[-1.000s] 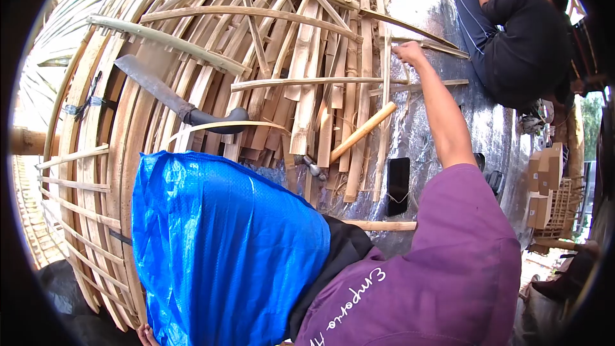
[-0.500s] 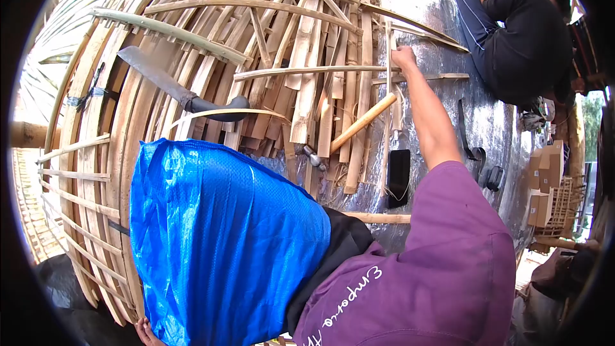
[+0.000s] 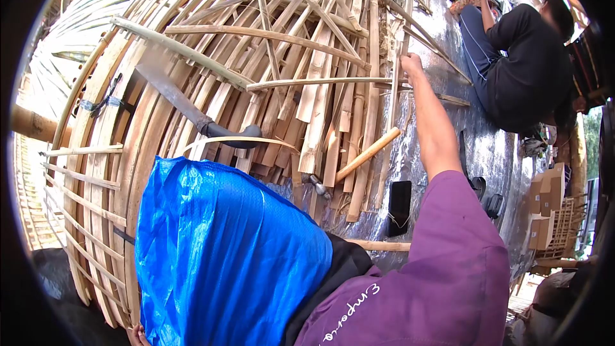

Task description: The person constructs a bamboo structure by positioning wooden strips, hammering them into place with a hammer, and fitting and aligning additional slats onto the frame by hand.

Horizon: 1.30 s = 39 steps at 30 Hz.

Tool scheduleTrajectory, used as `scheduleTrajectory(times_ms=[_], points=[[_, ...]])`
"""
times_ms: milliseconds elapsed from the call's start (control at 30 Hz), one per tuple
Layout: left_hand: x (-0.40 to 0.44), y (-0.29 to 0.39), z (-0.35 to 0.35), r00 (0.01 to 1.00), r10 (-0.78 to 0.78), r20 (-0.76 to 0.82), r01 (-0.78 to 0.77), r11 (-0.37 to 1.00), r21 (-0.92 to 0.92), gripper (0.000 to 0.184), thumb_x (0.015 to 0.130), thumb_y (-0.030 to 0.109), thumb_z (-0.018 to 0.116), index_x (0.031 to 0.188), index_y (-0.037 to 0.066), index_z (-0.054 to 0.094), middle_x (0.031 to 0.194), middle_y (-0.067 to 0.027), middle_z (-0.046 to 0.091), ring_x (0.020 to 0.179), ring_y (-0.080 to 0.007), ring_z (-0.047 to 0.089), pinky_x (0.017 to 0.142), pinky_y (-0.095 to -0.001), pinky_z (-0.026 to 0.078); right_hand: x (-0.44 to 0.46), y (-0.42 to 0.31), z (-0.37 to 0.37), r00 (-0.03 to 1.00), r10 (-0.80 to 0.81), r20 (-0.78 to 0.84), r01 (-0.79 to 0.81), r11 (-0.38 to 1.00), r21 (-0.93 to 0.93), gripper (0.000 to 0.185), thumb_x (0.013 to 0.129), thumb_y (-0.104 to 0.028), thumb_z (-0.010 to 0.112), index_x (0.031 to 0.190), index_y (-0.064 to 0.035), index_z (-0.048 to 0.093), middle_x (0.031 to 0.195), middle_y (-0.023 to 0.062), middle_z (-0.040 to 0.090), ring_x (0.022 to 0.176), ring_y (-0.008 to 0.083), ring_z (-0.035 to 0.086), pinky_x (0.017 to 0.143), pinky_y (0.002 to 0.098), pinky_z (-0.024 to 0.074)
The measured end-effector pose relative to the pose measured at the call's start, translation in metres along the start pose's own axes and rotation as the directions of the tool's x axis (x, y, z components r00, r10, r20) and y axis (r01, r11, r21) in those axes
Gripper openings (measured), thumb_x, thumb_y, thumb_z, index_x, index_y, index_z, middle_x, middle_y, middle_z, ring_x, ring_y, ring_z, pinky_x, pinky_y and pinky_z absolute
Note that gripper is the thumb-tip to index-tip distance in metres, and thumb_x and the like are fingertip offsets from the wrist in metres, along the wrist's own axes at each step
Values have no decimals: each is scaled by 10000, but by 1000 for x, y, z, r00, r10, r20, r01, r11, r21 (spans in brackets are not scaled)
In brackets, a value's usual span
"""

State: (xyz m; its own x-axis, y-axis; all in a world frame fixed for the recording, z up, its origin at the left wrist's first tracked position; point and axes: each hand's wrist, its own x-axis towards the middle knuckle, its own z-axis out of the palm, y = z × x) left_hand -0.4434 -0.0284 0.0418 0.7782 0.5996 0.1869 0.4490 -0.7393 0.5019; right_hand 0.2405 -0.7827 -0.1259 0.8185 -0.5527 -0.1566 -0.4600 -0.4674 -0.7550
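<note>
My right hand (image 3: pixel 411 65) reaches out beyond the purple sleeve, its fingers closed on a narrow bamboo strip (image 3: pixel 405 43) at the right side of the slat pile. Only the fingers of my left hand (image 3: pixel 137 334) show at the lower left edge, curled beside the blue sheet (image 3: pixel 224 250); what they grip is hidden. The blue sheet covers my lap. A large blade (image 3: pixel 172 91) with a dark curved handle lies across the slats (image 3: pixel 314 96). Near the pile's lower end are a hammer with a metal head (image 3: pixel 318 186) and a round wooden stick (image 3: pixel 368 156).
A black phone (image 3: pixel 400 200) lies on the shiny floor sheet (image 3: pixel 471 154). Another person (image 3: pixel 525 64) in dark clothes sits at the upper right. Cardboard boxes (image 3: pixel 546 195) stand at the right. A curved bamboo frame (image 3: pixel 96 208) is at the left.
The view has shifted, so the scene appears lower. My right hand has drawn back slightly along the strips. The other person's hand has lifted. My left hand stays by the sheet.
</note>
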Motion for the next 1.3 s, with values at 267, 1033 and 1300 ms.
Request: scheduleTrajectory(times_ms=[267, 1033, 1300], points=[[1, -10, -3, 990, -139, 9, 139, 990, -24, 217, 989, 104, 501, 1062, -52, 633, 988, -166, 656, 907, -263, 623, 839, -369, 522, 20, -93, -25, 909, -332, -251, 415, 768, 488, 210, 873, -146, 682, 1034, -38, 600, 783, 23, 572, 677, 132, 559, 587, 279, 496], [27, 64, -4, 991, -62, -120, 71, 995, 75, 301, 886, 6, 579, 1184, 52, 577, 1223, -90, 572, 993, -189, 611, 857, -317, 509, -123, -316, 7, 324, -941, 101, 941, 331, 64, 334, 893, -307, 699, 1123, -65, 693, 706, -55, 557, 620, 41, 437, 549, 236, 340], [74, 104, 17, 816, 473, -333, -289, 832, 473, 559, 800, 80, 718, 1307, 117, 485, 1352, -125, 485, 1275, -312, 433, 1090, -450, 302, -381, -358, 99, -221, -608, 762, 896, 183, 405, 252, 867, -236, 724, 1044, -59, 695, 720, 28, 652, 604, 57, 592, 471, 230, 446]])
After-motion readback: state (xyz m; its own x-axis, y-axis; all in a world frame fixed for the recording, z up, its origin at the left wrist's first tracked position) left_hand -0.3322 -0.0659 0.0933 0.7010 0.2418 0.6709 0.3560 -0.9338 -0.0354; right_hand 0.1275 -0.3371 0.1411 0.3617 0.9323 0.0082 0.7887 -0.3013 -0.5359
